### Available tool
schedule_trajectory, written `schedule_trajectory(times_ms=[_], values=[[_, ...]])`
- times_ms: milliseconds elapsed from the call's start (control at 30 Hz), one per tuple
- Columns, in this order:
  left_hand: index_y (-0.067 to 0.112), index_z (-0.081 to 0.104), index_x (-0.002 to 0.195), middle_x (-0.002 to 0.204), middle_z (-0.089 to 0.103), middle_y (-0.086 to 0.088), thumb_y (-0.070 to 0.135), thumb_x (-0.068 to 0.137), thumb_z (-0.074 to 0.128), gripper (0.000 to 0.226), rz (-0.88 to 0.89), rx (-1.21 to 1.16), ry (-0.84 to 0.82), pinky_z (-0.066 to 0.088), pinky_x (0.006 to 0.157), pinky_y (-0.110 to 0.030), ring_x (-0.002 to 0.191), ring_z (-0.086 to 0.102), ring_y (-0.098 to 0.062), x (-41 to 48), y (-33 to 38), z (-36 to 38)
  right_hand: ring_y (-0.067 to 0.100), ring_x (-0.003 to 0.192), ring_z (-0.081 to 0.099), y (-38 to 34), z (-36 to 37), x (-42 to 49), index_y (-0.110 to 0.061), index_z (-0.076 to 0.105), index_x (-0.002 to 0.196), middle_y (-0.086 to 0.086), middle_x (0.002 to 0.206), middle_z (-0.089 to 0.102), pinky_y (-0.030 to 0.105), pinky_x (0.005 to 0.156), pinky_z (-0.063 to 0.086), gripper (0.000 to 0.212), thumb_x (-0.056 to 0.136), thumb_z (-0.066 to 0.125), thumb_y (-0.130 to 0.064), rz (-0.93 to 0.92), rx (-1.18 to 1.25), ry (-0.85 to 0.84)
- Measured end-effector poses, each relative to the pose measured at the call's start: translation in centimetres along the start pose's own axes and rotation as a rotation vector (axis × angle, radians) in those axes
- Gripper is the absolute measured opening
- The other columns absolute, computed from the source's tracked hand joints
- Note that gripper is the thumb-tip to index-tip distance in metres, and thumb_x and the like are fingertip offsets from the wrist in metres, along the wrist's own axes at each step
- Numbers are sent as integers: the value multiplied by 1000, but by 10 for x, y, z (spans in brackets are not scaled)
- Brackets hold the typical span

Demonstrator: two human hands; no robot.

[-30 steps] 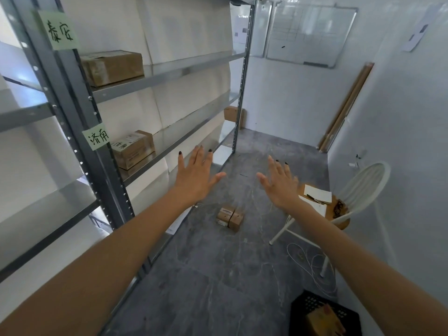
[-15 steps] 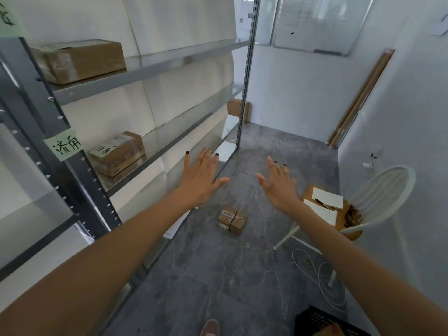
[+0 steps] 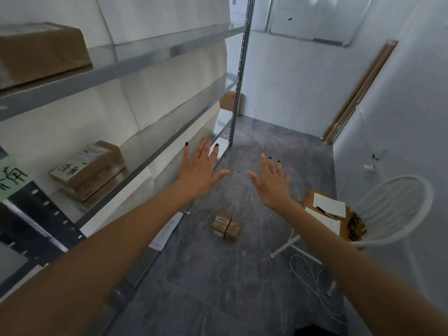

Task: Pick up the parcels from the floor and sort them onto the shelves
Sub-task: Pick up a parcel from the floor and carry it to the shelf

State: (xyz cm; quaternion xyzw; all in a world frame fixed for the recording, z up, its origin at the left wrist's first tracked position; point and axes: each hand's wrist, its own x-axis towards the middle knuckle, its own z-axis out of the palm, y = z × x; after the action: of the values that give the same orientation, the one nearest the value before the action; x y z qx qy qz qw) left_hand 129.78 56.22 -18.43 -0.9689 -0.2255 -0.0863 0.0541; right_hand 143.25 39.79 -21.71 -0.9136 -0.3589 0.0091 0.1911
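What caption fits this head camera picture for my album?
Left hand and right hand, both open, stretch toward small parcels on the floor beside the shelves.

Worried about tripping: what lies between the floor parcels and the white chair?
Head view: only bare grey floor between the small brown cardboard parcels and the white round-backed chair.

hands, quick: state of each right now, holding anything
Left hand: open, fingers spread, holding nothing.
Right hand: open, fingers spread, holding nothing.
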Motion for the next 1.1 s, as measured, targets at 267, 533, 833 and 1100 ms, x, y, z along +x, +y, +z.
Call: schedule_trajectory(times_ms=[267, 533, 833, 1100], values=[[18, 4, 149, 159, 2, -12, 67, 87, 15, 81, 4, -48, -32, -1, 114, -57, 147, -5, -25, 61, -8, 44, 32, 146, -1, 1, 28, 56, -25, 1, 150, 8, 160, 5, 62, 112, 5, 72, 91, 21, -62, 35, -27, -70], [18, 5, 149, 159, 3, -12, 69, 85, 11, 82, -45, -66, -90, -3, 113, -57, 147, -4, -24, 128, -11, 91, 32, 146, 0, 33, 50, 129, -25, 0, 150, 7, 160, 6, 61, 112, 8, 71, 92, 21, -61, 37, -59, -160], [18, 1, 149, 159, -2, -12, 69, 85, 11, 82, -117, -56, -165, -5, 113, -57, 147, -7, -25, 212, 0, 122, 32, 146, -1, 75, 66, 222, -23, -1, 151, 7, 160, 4, 61, 113, 8, 69, 94, 23, -56, -39, -33, -255], [16, 3, 149, 159, 1, -13, 67, 86, 12, 82, -148, -74, -197, -2, 115, -58, 147, -5, -24, 255, 17, 150, 31, 146, 0, 108, 96, 275, -26, 2, 150, 5, 160, 8, 60, 112, 8, 70, 92, 23, -60, -30, -31, -303]])
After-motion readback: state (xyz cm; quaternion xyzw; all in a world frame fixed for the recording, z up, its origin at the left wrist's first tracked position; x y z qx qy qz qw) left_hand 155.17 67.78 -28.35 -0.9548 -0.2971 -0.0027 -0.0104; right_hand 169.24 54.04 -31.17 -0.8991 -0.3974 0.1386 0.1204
